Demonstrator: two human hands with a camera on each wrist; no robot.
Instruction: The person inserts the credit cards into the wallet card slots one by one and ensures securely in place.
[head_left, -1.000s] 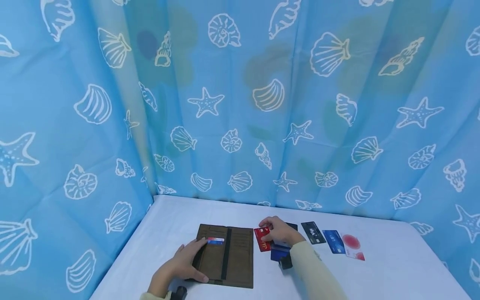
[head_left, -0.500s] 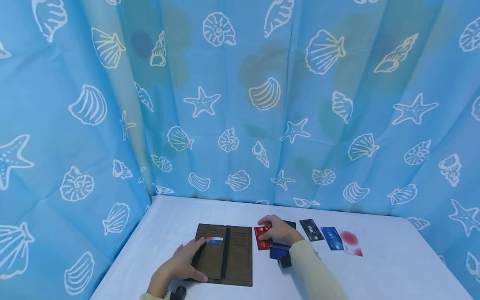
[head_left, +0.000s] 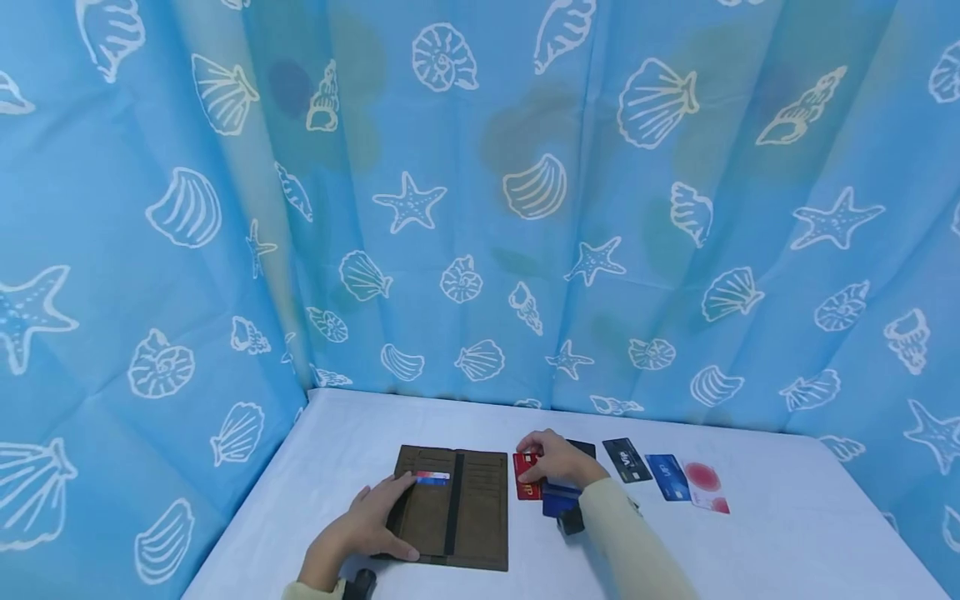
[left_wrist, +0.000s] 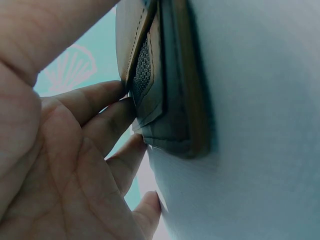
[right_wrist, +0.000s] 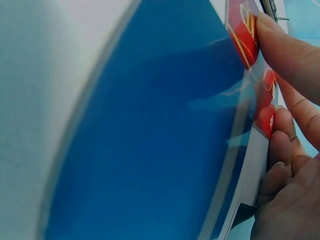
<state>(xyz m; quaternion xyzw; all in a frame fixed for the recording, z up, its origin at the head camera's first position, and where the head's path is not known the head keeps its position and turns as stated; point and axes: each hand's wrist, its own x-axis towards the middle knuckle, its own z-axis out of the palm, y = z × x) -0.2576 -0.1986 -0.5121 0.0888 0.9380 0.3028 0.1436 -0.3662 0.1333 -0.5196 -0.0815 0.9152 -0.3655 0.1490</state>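
A brown bifold wallet (head_left: 480, 517) lies spread open on the white table, a black strap (head_left: 454, 504) running down its middle. In one slot of its left half sits a red-and-blue card (head_left: 432, 478). My left hand (head_left: 358, 527) rests along the wallet's left side, fingers extended, thumb at the near edge. In the left wrist view its fingertips (left_wrist: 131, 107) touch the wallet's edge (left_wrist: 170, 115). Right of the wallet, my right hand (head_left: 558, 461) pinches a red VIP card (head_left: 528, 487) between thumb and fingers. A blue card (head_left: 558, 502) lies partly under that hand.
Beside the right hand is a partly hidden black card (head_left: 583, 447). Farther right lie a black VIP card (head_left: 627, 460), a blue VIP card (head_left: 669, 477) and a white-and-red card (head_left: 705, 486). A blue shell-print curtain (head_left: 480, 250) rises behind the table.
The head view shifts slightly. Both hands, the wallet and the cards keep nearly the same places.
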